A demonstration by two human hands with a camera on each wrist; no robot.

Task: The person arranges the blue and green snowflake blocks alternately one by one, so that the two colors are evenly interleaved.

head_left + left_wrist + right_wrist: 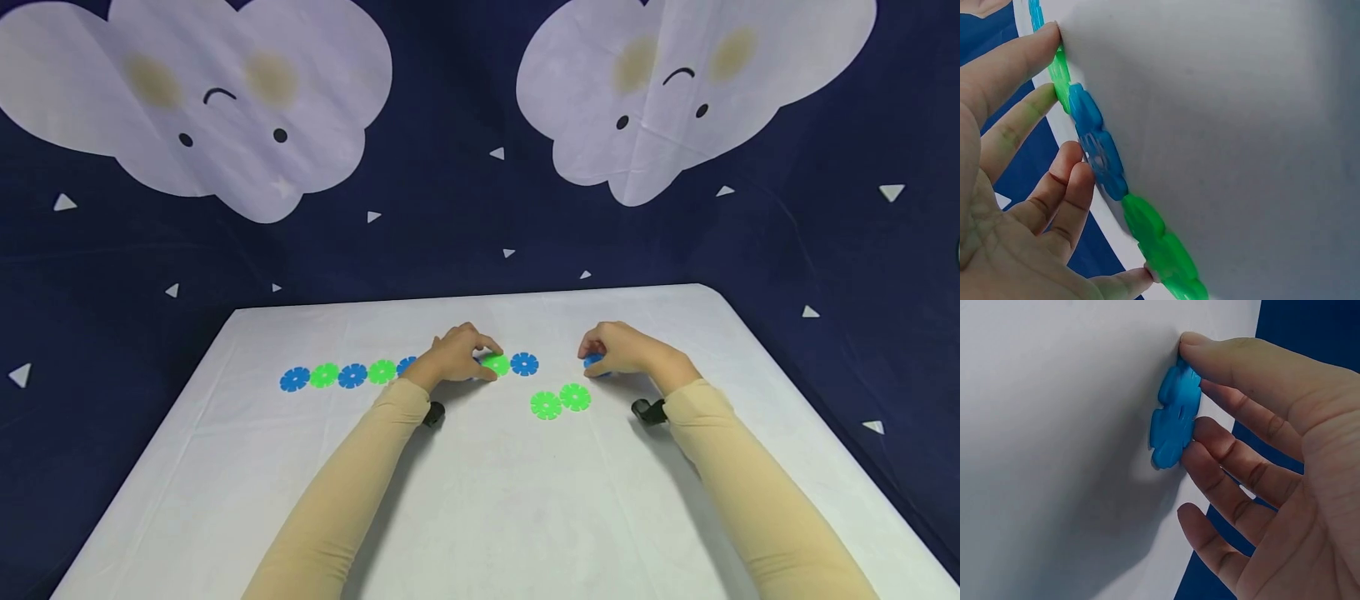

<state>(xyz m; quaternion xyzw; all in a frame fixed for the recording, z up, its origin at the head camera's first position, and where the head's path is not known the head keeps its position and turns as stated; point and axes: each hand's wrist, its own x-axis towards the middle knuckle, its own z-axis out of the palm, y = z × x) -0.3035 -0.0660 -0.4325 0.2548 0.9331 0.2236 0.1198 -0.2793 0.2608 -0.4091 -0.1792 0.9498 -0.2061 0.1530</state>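
A row of notched, flower-shaped plastic discs in blue and green lies across the white table. My left hand (453, 354) reaches over the row, thumb and index finger pinching the edges of a green disc (496, 364); its palm hides part of the row. In the left wrist view a blue disc (1099, 144) and another green disc (1166, 249) follow beside the fingers. A blue disc (524, 364) ends the row at the right. Farther right, my right hand (622, 346) pinches a separate blue disc (1175, 419) between thumb and fingers, the disc close against the tabletop.
Two green discs (560, 402) lie side by side in front of the row, between the hands. The white table (510, 500) has a rounded far right corner. Behind it hangs a dark blue cloth (442, 208) with pale clouds and triangles.
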